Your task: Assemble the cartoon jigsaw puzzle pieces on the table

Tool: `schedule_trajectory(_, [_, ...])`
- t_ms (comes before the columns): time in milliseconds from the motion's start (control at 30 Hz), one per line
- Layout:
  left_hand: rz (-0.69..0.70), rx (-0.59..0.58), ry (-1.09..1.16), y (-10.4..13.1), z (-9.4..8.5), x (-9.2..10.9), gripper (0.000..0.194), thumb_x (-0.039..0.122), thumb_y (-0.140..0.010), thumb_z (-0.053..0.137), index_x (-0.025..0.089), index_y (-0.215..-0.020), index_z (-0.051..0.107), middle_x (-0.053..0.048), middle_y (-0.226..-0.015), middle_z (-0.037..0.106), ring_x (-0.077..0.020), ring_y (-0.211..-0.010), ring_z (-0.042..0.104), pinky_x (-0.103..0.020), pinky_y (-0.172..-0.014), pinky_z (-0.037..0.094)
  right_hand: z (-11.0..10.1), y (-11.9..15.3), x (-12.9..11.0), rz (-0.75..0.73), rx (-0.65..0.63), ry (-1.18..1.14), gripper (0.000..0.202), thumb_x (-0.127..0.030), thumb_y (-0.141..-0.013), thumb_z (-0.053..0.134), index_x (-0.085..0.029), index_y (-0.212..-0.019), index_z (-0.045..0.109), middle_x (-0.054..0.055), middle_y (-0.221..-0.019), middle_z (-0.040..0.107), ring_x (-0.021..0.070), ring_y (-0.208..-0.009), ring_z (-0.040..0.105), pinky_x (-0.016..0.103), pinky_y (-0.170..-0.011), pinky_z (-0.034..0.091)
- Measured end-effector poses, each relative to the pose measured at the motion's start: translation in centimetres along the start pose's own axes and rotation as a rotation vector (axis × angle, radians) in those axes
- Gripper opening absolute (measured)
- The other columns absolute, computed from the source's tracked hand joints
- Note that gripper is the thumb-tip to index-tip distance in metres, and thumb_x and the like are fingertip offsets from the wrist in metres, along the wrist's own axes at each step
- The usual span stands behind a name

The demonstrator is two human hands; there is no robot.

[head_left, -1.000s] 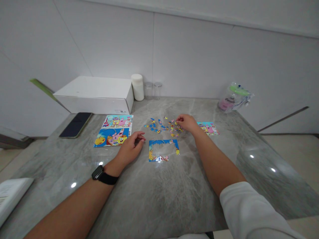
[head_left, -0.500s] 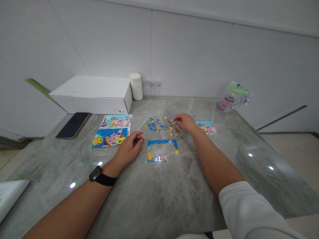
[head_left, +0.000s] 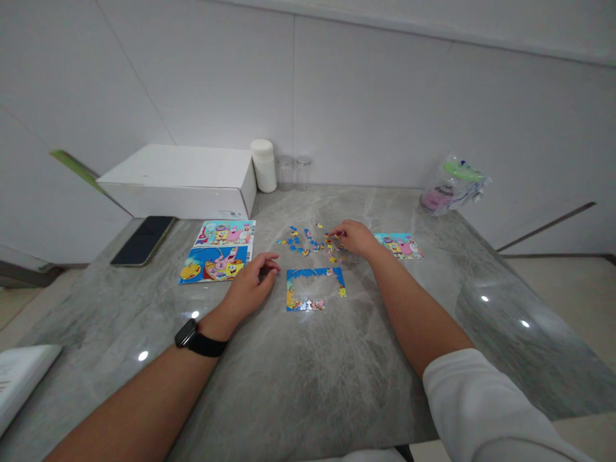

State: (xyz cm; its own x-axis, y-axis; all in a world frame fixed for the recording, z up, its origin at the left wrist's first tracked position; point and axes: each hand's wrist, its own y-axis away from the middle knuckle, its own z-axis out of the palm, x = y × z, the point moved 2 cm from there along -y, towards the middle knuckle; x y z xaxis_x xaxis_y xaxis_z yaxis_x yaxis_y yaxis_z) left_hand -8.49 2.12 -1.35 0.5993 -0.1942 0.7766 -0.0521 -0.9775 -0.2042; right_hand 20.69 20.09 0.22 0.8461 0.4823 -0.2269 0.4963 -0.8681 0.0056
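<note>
My left hand (head_left: 253, 285) rests on the grey table with its fingers apart and nothing in it, between a picture sheet (head_left: 219, 251) and a partly joined puzzle frame (head_left: 291, 282). The frame has a blue and yellow border, an uncovered middle and a gap at its lower right. Behind it lie scattered small puzzle pieces (head_left: 293, 241). Over the right part of these pieces is my right hand (head_left: 350, 236), its fingers pinched together; whatever lies between the fingertips is too small to make out. A smaller picture card (head_left: 402, 246) is just right of that hand.
A white box (head_left: 178, 183), a white bottle (head_left: 264, 167) and two clear jars (head_left: 294, 173) stand along the back. A phone (head_left: 143, 240) lies at the left. Toward the back right sits a plastic-wrapped container (head_left: 450, 187), and a white item (head_left: 24, 378) is at the left edge.
My right hand has shifted slightly left over the scattered pieces, uncovering a little more of the picture card. My left hand stays in place.
</note>
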Motion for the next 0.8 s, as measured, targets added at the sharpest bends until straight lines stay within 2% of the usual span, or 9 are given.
schedule_trajectory(233, [0.015,-0.005,0.002,0.0,0.1,-0.1,0.032,0.032,-0.096,0.055,0.023,-0.126,0.06,-0.005,-0.105,0.076,-0.0225,-0.099,0.073,-0.039,-0.093,0.056,0.2,0.1,0.0,-0.045,-0.055,0.021,0.046,-0.006,-0.087,0.06,-0.033,-0.116,0.084,0.005,-0.116,0.076,0.0198,-0.103,0.067,0.024,-0.089,0.045])
schedule_trajectory(367, [0.006,-0.015,-0.005,0.0,0.1,-0.2,0.033,0.032,-0.096,0.055,0.023,-0.127,0.06,-0.005,-0.106,0.076,-0.0227,-0.1,0.072,-0.04,-0.095,0.056,-0.2,0.1,0.0,0.001,-0.032,0.012,0.043,-0.009,-0.086,0.062,-0.031,-0.117,0.083,0.005,-0.113,0.077,0.02,-0.1,0.067,0.024,-0.086,0.046])
schedule_trajectory(500, [0.008,-0.012,-0.006,0.0,0.1,-0.3,0.033,0.032,-0.095,0.055,0.023,-0.126,0.061,-0.005,-0.106,0.076,-0.0226,-0.1,0.072,-0.04,-0.095,0.055,-0.8,0.3,0.0,-0.009,-0.031,-0.017,0.034,-0.012,-0.084,0.066,-0.026,-0.108,0.084,0.004,-0.108,0.078,0.0186,-0.092,0.068,0.025,-0.082,0.046])
schedule_trajectory(633, [0.004,-0.011,-0.008,0.0,0.2,-0.3,0.032,0.032,-0.095,0.055,0.023,-0.125,0.061,-0.006,-0.106,0.076,-0.023,-0.1,0.073,-0.04,-0.094,0.056,-0.5,0.4,-0.3,-0.054,-0.097,-0.017,0.03,-0.015,-0.082,0.07,-0.025,-0.108,0.083,0.004,-0.106,0.08,0.0187,-0.09,0.07,0.024,-0.077,0.045])
schedule_trajectory(800, [0.016,-0.016,-0.015,0.0,0.1,-0.1,0.032,0.031,-0.095,0.055,0.024,-0.125,0.061,-0.005,-0.106,0.076,-0.0229,-0.101,0.073,-0.04,-0.095,0.056,0.3,0.4,-0.7,-0.113,-0.124,0.0,0.029,-0.024,-0.083,0.074,-0.024,-0.11,0.082,0.005,-0.108,0.079,0.0212,-0.093,0.07,0.026,-0.078,0.046])
